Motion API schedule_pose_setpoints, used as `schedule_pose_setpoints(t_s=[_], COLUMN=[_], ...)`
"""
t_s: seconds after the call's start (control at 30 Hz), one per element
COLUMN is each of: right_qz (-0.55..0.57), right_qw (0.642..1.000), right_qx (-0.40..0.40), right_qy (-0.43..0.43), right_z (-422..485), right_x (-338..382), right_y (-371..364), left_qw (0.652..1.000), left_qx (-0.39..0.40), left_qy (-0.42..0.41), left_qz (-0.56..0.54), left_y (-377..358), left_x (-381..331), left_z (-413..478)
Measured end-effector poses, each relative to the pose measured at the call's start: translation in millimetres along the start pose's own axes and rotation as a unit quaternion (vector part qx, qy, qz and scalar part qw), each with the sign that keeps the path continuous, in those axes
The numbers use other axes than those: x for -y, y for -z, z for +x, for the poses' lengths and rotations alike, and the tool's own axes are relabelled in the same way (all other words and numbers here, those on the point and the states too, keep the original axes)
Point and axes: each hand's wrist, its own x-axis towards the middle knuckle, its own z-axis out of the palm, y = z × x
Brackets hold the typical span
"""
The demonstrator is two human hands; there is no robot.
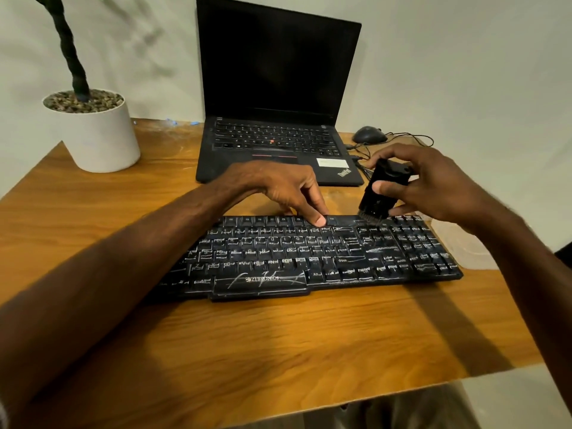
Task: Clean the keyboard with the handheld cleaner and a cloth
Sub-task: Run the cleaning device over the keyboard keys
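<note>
A black, dusty keyboard [309, 255] lies across the middle of the wooden desk. My right hand [430, 181] grips a small black handheld cleaner [382, 190] with its brush end down, the bristles touching the keyboard's top edge above the navigation keys. My left hand [288, 187] rests at the keyboard's back edge, its index finger pressing on the function-key row while the other fingers curl toward the desk. A pale, translucent thing [464, 246] lies on the desk just right of the keyboard, partly hidden by my right forearm; I cannot tell whether it is the cloth.
An open black laptop [278, 119] with a dark screen stands behind the keyboard. A white pot [96, 134] with a plant sits at the back left. A black mouse [370, 134] and its cables lie at the back right. The desk's front edge [340, 407] is close to me.
</note>
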Motion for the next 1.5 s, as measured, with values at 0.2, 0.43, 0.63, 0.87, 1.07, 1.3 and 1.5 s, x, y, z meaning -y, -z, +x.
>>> schedule_pose_setpoints(t_s=[0.2, 0.43, 0.63, 0.87, 1.07, 1.3, 1.5], right_qz=[-0.025, -0.085, -0.099, 0.197, 0.092, -0.087, 0.052], right_qw=[0.998, 0.983, 0.977, 0.972, 0.989, 0.986, 0.991], right_qx=[-0.054, -0.150, -0.179, -0.126, -0.111, -0.131, -0.118], right_qy=[0.028, 0.065, 0.060, -0.022, 0.030, 0.051, 0.043], right_z=[0.1, 1.9, -2.0, -0.4, -0.3, -2.3, 1.1], right_x=[11.4, 11.4, 2.9, 13.8, 3.5, -6.1, -10.8], right_y=[-16.3, -38.2, -49.8, -32.5, -45.6, -13.1, -38.1], left_qw=[1.000, 1.000, 1.000, 1.000, 1.000, 1.000, 1.000], left_qx=[-0.003, 0.000, 0.006, 0.005, 0.000, -0.001, -0.002], left_qy=[0.004, -0.006, -0.018, -0.009, -0.004, 0.000, -0.004], left_qz=[-0.003, 0.001, 0.015, 0.001, -0.003, -0.014, -0.008], left_y=[0.5, 1.1, 0.3, -0.3, -0.6, -0.6, -1.4], left_x=[1.9, 1.7, -1.0, -2.1, -0.6, 0.7, -2.2], left_z=[-1.2, 0.9, -1.3, -2.9, -3.0, -3.5, -5.3])
